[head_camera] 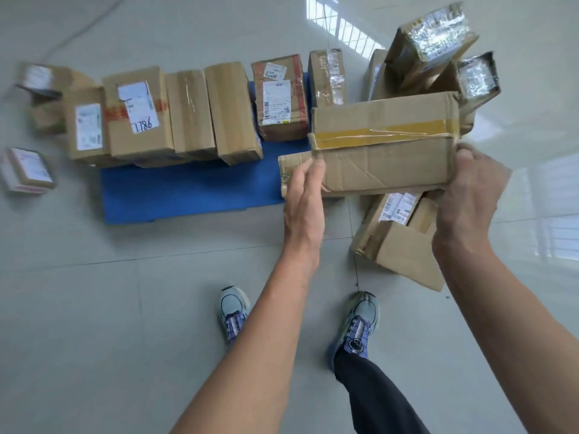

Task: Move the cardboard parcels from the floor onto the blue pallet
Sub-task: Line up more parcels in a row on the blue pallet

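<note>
Over glossy pale floor tiles mirroring window bars: holding a long cardboard parcel between both hands.
Curling the right hand round the parcel's right end, fingers bent over the edge; pressing the left hand flat against the left end, fingers straight and together beside a loose torn flap. Holding this creased rectangular box, banded lengthwise with yellow-brown tape, in the air at the right edge of the smooth blue pallet. Looking down on upright corrugated parcels crowding the pallet's far side, among them a labelled parcel marked 1786. Standing beside a tumbled heap at the right: a foil-wrapped carton on top, a dented carton just below the held box.
</note>
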Tool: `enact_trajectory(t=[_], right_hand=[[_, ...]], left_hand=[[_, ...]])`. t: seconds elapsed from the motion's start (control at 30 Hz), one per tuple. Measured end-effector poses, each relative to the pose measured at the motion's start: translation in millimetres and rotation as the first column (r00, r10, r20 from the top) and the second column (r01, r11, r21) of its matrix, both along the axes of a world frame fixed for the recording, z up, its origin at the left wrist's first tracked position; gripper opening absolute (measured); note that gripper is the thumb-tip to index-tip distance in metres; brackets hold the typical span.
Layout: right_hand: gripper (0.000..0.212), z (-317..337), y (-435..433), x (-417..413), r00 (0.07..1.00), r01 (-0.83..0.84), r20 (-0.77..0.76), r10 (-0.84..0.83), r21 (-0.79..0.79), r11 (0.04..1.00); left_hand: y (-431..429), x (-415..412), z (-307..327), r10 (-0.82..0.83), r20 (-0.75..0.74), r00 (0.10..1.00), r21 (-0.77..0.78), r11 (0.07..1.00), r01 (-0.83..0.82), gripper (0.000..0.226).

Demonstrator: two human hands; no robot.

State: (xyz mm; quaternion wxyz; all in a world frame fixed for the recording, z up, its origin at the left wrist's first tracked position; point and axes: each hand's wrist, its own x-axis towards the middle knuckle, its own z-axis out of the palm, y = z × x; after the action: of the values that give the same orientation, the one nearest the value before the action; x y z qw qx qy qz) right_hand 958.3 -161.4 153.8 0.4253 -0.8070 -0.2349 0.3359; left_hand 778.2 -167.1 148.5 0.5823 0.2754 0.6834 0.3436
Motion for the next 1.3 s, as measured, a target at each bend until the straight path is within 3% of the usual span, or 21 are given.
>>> enact_trajectory(t=[0.17,0.5,0.57,0.63,0.83,1.0,1.3], right_hand=[[0.044,2,5,-113,0.989,-0.148,0.003,0.147,0.012,0.989],[0.038,-64,6,-276,0.944,-0.287,-0.195,0.265,-0.097,0.953],[0.028,-90,6,-287,0.937,-0.298,-0.226,0.265,-0.128,0.946],[0.03,-115,7,-290,0.935,-0.291,-0.254,0.246,-0.157,0.944],[0.037,-171,15,-291,0.917,-0.288,-0.338,0.212,-0.195,0.937],[0.022,-208,14,-283,0.896,-0.304,-0.381,0.229,-0.149,0.941],[0.055,-243,12,-276,0.859,-0.3,-0.461,0.224,-0.098,0.949]], left_hand=[[-4,-112,14,0.19,-0.007,0.982,-0.032,0.981,-0.19,0.048],[4,-287,-45,0.274,-0.057,0.96,-0.131,0.951,-0.28,0.024],[7,-301,-71,0.241,-0.024,0.97,-0.183,0.953,-0.241,0.036],[9,-309,-97,0.218,-0.004,0.976,-0.231,0.949,-0.213,0.047],[11,-311,-162,0.19,0.032,0.981,-0.312,0.935,-0.171,0.047],[8,-308,-200,0.206,0.094,0.974,-0.28,0.944,-0.172,0.044],[15,-309,-237,0.208,0.243,0.947,-0.19,0.968,-0.164,0.039]])
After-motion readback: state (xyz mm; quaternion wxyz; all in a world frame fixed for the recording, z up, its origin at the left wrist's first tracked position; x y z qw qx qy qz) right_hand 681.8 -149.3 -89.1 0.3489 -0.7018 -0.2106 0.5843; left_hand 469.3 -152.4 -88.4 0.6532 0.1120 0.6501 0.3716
